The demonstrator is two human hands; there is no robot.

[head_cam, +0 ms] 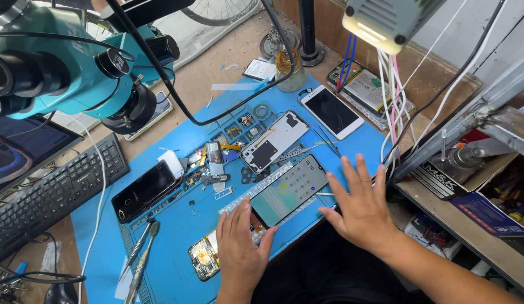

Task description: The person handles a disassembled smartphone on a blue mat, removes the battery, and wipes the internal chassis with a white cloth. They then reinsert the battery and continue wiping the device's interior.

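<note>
Lit phone screen [289,191] lies face up, tilted, on the blue mat [177,236] at the bench's near edge. Left hand [239,247] pins its lower corner, grip flat, holding nothing; right hand [360,205] lies just right of it, fingers spread, released, likely steadying. Opened phone body [204,260] sits left of the screen's lower end.

Microscope [59,67] cut off at the upper left edge. Left hand [239,247] covers part of the opened phone [203,259]. Small parts in the mat's trays [242,126] are too small to identify.
</note>
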